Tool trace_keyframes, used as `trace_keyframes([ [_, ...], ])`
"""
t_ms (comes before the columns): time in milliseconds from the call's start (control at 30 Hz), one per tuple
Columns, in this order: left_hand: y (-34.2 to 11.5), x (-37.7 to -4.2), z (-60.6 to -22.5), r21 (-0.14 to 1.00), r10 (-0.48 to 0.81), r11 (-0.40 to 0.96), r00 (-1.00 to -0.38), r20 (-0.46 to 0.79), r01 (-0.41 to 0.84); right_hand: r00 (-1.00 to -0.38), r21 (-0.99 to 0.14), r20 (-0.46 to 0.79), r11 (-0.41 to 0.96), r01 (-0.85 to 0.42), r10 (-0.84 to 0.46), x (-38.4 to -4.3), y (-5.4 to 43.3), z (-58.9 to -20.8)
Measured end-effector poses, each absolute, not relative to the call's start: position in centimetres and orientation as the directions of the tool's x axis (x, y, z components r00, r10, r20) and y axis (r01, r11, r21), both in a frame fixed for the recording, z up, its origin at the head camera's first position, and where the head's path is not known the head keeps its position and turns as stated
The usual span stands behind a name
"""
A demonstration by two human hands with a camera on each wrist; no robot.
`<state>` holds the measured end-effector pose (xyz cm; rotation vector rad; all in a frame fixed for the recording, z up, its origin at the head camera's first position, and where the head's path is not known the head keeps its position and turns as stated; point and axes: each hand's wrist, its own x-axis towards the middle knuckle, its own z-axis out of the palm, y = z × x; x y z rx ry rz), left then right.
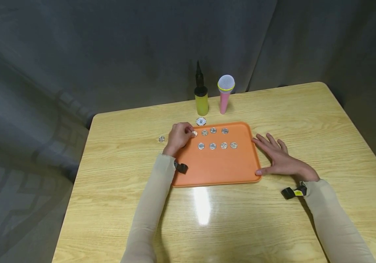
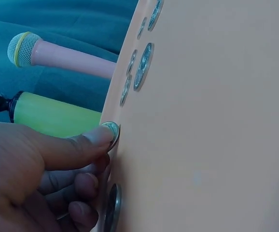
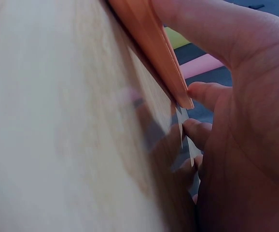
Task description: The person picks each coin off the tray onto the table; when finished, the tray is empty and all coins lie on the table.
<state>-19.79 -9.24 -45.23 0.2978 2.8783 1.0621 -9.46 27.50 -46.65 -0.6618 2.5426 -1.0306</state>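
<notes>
Curtains (image 1: 125,54): dark, hanging behind the wooden table (image 1: 109,197).
Left hand (image 1: 178,136): yours pinches a silver coin (image 1: 194,134), near the far-left corner of the orange tray (image 1: 217,166).
Seven coins (image 1: 212,145): flat on the tray in two rows, right of your left hand.
Loose coin (image 1: 161,138): on the table beyond the tray's left edge, left of that hand.
Right hand (image 1: 281,162): your fingers spread apart, thumb and forefinger at the tray's right edge.
Pump (image 1: 202,105), microphone (image 1: 224,98): upright near the table's far edge.
</notes>
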Motion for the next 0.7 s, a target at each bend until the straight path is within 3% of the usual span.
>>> trace_keyframes([
  [700, -10.6, -19.9, -45.4, 0.832, 0.135, 0.55, -0.991, -0.001, 0.074, -0.844, -0.71, -0.119, 0.639, -0.297, -0.524, -9.5, 27.4, -46.6],
])
